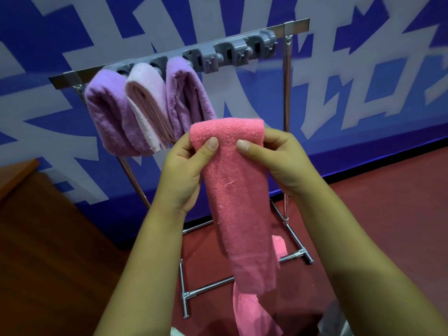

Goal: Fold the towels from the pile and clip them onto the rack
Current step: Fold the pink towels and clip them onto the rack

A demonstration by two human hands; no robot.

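A pink towel (240,195), folded into a long narrow strip, hangs down in front of me. My left hand (184,170) and my right hand (281,163) pinch its folded top edge from either side, thumbs on the front. Behind it stands a metal rack (287,98) with a grey bar of clips (232,53). Three folded towels hang clipped at the bar's left end: a purple towel (106,117), a pale pink towel (145,105) and another purple towel (186,95). The clips to their right hold nothing.
A blue wall with large white lettering (339,81) runs behind the rack. A wooden surface (48,238) lies at the lower left. The floor (388,202) is red, with the rack's metal feet (186,297) on it.
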